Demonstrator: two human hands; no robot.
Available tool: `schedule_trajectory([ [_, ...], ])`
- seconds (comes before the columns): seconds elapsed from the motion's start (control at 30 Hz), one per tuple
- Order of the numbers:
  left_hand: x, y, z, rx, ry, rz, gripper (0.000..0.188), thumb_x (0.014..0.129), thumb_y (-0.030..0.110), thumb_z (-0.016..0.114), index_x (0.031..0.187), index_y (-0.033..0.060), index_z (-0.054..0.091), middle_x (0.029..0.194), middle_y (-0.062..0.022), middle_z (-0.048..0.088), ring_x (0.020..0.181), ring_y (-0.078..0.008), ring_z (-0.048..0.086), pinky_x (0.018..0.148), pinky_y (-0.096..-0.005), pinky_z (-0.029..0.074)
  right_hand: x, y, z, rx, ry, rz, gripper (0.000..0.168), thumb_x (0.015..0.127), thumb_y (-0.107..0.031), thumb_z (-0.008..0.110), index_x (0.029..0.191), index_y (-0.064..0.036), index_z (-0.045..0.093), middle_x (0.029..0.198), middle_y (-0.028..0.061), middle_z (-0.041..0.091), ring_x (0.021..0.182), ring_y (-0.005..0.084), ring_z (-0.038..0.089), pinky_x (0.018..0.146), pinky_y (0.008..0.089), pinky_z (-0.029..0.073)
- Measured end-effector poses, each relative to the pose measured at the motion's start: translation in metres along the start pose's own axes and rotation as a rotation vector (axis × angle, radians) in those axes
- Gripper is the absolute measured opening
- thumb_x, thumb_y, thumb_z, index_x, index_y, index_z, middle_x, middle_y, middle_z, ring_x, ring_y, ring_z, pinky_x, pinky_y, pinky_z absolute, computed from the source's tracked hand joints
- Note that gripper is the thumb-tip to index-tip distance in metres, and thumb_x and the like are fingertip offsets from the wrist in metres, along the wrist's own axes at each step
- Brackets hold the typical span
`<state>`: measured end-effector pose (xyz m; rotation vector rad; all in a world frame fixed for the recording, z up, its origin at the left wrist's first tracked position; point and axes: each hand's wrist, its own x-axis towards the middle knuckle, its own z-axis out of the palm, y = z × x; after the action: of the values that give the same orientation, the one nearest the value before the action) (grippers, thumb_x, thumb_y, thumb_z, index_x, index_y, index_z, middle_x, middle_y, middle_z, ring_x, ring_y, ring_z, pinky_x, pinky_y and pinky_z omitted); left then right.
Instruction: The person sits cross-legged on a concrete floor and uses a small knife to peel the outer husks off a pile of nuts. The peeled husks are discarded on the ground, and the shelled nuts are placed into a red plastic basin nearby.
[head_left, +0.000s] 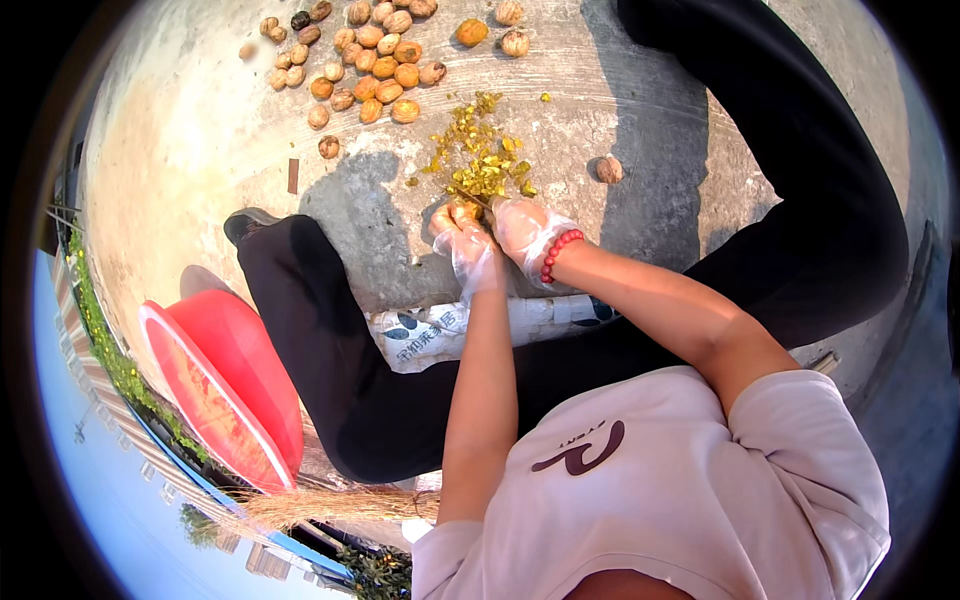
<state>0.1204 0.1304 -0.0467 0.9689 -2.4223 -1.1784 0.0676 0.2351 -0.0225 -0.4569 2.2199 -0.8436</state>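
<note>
Both of my hands wear clear plastic gloves and meet low over the concrete ground. My left hand is curled around a small yellowish walnut, mostly hidden by its fingers. A thin-bladed knife is gripped in my right hand, its blade pointing left across the walnut. The knife's handle is covered by the glove. Just beyond my fingertips lies a heap of yellow-green husk shavings. A red bead bracelet circles my right wrist.
Many walnuts, some brown and some orange-yellow, are scattered at the far left. One walnut lies alone to the right. A red plastic basin tilts beside my left leg. Straw broom bristles are near it. A printed white sack lies before me.
</note>
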Motion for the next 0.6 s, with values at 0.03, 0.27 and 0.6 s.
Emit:
schedule_trajectory([
  [0.03,-0.002,-0.003,0.001,0.049,0.015,0.021,0.018,0.094,0.013,0.042,0.104,-0.0015,0.048,0.097,-0.0201,0.047,0.090,-0.0326,0.046,0.082,-0.0427,0.038,0.002,0.003,0.003,-0.013,-0.013,0.010,0.020,0.082,-0.014,0.047,0.083,0.002,0.061,0.078,0.0257,0.062,0.077,0.0391,0.063,0.067,0.0444,0.050],
  [0.27,-0.003,0.008,-0.002,-0.241,-0.052,-0.264,0.027,0.097,0.026,0.042,0.109,0.0022,0.047,0.100,-0.0114,0.051,0.090,-0.0196,0.050,0.079,-0.0323,0.043,0.005,-0.001,0.002,0.041,-0.009,-0.085,0.028,0.086,-0.022,0.048,0.087,0.002,0.063,0.079,0.0259,0.062,0.077,0.0394,0.062,0.067,0.0447,0.049],
  [0.6,-0.003,0.002,-0.014,-1.090,-0.114,-0.512,0.039,0.097,0.040,0.042,0.116,0.0063,0.047,0.092,-0.0031,0.054,0.071,-0.0100,0.048,0.065,-0.0233,0.044,0.005,-0.002,0.002,0.030,0.086,-0.155,0.027,0.088,-0.024,0.048,0.094,-0.001,0.059,0.076,0.0248,0.061,0.072,0.0407,0.060,0.063,0.0464,0.047],
])
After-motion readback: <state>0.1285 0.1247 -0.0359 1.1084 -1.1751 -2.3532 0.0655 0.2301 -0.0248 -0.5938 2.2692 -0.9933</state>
